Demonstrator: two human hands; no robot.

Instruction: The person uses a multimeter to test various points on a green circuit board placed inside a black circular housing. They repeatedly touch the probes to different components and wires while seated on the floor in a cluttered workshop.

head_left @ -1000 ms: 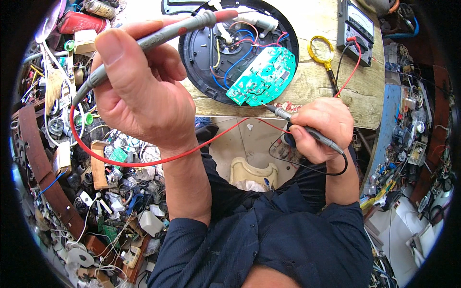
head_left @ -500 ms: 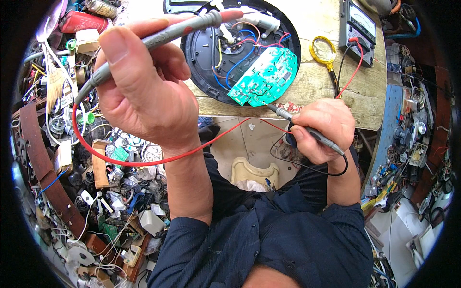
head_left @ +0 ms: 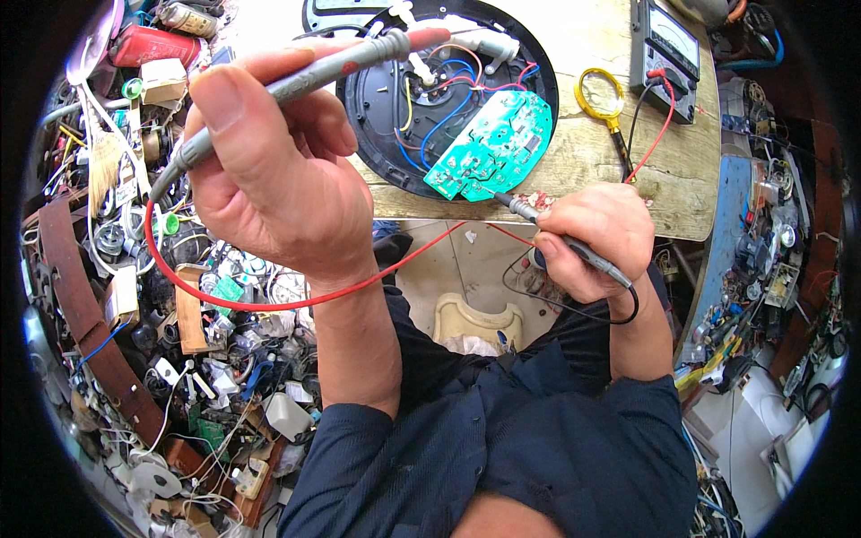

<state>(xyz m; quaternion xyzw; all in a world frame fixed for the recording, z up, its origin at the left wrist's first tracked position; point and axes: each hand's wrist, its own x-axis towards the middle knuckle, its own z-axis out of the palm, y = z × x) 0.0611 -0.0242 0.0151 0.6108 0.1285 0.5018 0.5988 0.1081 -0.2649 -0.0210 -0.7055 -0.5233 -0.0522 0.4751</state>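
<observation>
My left hand (head_left: 278,170) is closed round a grey test probe (head_left: 332,70) with a red tip and red lead, raised in front of the bench. My right hand (head_left: 599,240) grips another grey test probe (head_left: 520,208) with a black lead. Its tip is at the lower edge of a green circuit board (head_left: 499,143); whether it touches cannot be made out. The board sits at the near right of a round black appliance housing (head_left: 381,134) with coloured wires and white fittings inside. An analog multimeter (head_left: 665,63), with a red and a black lead plugged in, lies at the far right.
A yellow-rimmed magnifying glass (head_left: 601,97) lies on the wooden bench (head_left: 677,193) between the housing and the meter. A cream stool (head_left: 477,321) stands below the bench. Heaped electronic parts and cables (head_left: 224,359) fill the left side; more parts line a blue board (head_left: 717,233) at right.
My right hand and its probe have shifted slightly left, the tip still by the board's lower edge. The left hand's probe has dropped a little.
</observation>
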